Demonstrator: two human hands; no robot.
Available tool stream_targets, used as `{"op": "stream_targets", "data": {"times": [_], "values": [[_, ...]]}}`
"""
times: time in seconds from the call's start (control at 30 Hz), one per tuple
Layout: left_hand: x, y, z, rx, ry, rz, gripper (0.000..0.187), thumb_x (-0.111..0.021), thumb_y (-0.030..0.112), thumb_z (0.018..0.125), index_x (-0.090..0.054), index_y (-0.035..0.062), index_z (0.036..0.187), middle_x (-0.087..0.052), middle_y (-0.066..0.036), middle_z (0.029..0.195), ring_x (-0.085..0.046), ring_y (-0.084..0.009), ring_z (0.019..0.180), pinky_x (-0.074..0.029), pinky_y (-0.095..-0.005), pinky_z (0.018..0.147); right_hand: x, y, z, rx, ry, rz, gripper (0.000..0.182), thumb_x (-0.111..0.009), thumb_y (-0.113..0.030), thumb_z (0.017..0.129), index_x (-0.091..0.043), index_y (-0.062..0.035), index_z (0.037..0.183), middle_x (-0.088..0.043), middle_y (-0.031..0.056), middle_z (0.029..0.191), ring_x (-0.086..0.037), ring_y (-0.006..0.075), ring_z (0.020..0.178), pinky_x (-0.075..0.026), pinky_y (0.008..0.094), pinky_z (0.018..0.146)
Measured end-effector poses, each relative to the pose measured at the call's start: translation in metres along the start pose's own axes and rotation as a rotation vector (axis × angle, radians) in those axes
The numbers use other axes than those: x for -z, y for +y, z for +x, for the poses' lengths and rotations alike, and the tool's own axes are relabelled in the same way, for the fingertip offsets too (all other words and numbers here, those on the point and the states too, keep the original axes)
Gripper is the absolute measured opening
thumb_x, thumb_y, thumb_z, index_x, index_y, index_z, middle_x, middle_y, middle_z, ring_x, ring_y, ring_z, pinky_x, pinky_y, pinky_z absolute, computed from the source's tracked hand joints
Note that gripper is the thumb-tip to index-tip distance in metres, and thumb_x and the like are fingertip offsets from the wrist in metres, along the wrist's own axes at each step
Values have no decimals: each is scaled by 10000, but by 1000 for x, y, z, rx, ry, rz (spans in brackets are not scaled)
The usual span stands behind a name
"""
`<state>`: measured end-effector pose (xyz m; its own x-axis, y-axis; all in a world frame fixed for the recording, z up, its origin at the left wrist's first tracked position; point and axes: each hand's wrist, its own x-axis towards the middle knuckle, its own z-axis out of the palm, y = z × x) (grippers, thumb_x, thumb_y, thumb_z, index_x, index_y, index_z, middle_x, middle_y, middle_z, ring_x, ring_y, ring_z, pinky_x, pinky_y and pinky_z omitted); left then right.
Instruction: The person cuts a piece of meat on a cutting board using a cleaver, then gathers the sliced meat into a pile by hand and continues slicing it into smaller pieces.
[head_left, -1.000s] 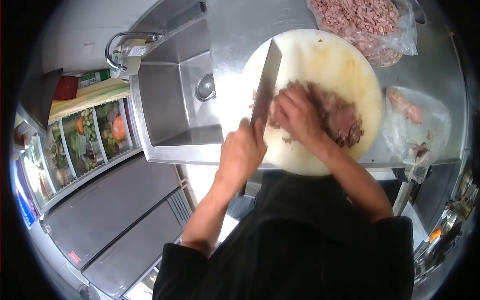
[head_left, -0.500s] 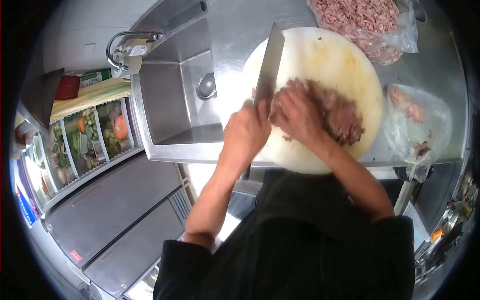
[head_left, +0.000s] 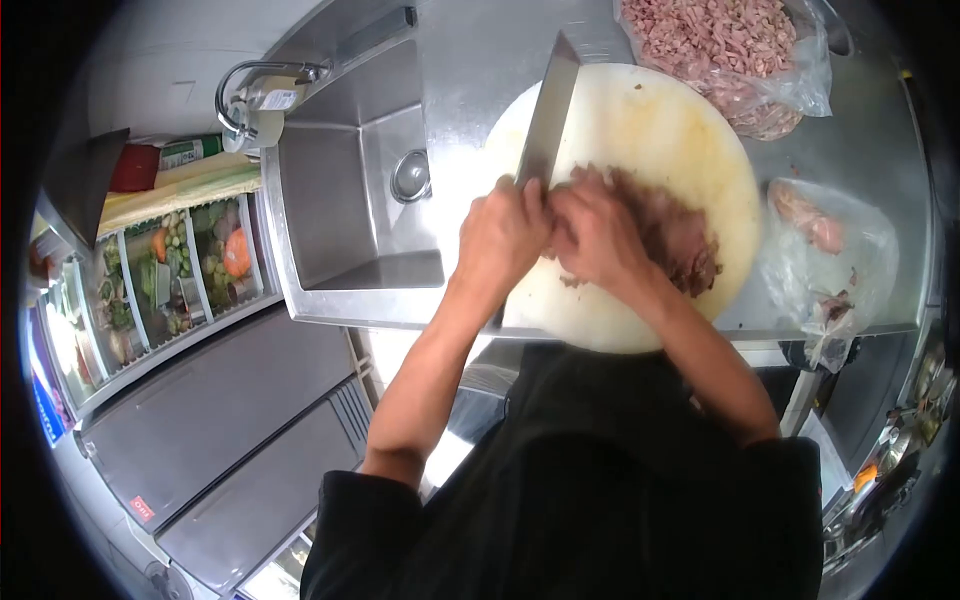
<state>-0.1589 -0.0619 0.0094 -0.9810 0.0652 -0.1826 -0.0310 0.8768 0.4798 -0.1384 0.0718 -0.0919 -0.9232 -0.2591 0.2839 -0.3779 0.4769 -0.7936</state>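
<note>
We are looking at the left hand (head_left: 500, 225), which is closing around the handle of a wide knife (head_left: 549, 115); its fingers are hiding the grip. The right hand (head_left: 597, 228) is lying on the meat (head_left: 685, 240) with curled fingers, and we cannot tell if it is pinching. Its fingers are covering the near end, so the cutting edge is staying unclear for us. The meat is resting on a round, pale, yellow-stained board (head_left: 700, 130), upon a steel tabletop (head_left: 860, 140). It is looking brownish red, moist and ragged. Beyond, a clear, wrinkled bag (head_left: 815, 75) of pink shreds (head_left: 715, 35) is being cut off by the frame.
</note>
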Motion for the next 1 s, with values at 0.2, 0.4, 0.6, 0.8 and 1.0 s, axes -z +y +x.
{"op": "stream_targets", "data": {"times": [0.2,0.4,0.6,0.8,1.0], "values": [[1,-30,-95,100,-67,83,294,-588,184,1005,-573,-47,823,-599,-311,586,-625,-518,567,-519,-570,548,5,6,-11,15,48,73,249,-639,57,760,-696,17,999,-666,145,1045,-630,351,1107,-526,411,1006],[-33,-20,-42,83,75,18,341,-584,215,1021,-597,-76,844,-616,-309,637,-634,-512,629,-510,-531,553,-5,14,-9,95,59,19,230,-680,24,762,-704,8,989,-675,131,1072,-633,336,1093,-538,413,989],[-5,-1,-10,67,9,23,378,-573,218,1026,-609,-98,821,-608,-350,684,-630,-541,681,-506,-531,581,-4,6,-12,96,148,-106,263,-725,-21,745,-649,-9,996,-624,122,1048,-621,346,1112,-535,431,994],[-15,-26,-103,164,-58,98,309,-598,169,1009,-575,-69,814,-600,-321,623,-636,-513,629,-502,-543,548,-11,5,-18,43,129,-101,245,-744,-36,760,-656,-4,987,-628,129,1067,-611,335,1137,-527,413,983],[-39,-15,-7,41,67,-59,363,-582,230,1020,-606,-103,879,-617,-321,658,-625,-525,633,-512,-530,549,-10,11,-16,70,87,-38,253,-722,-15,759,-660,14,1003,-651,176,1153,-599,370,1184,-502,444,1036]]}}
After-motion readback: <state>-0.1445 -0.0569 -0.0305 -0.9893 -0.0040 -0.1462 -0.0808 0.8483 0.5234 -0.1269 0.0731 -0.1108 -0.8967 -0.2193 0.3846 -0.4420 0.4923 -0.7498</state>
